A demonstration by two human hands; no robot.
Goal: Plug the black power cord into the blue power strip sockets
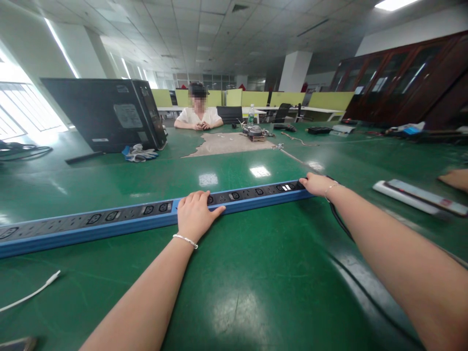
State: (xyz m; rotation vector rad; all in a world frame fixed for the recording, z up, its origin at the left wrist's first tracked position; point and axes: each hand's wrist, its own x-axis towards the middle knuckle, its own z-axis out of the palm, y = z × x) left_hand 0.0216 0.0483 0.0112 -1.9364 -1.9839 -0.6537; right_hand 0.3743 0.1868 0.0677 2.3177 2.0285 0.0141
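Note:
A long blue power strip with a black face and a row of sockets lies across the green table, slightly slanted. Over its middle my left hand is laid, fingers bent across the top and thumb stretched along the near side. My right hand grips the strip's right end; its fingertips are partly hidden behind the end. From that end a black cord runs under my right forearm towards the table's near side. Two small white marks show on the socket face beside my right hand.
A black computer case stands back left, gloves beside it. Across the table sits a person. At right lie a white bar-shaped thing and another person's hand. A white cable lies front left.

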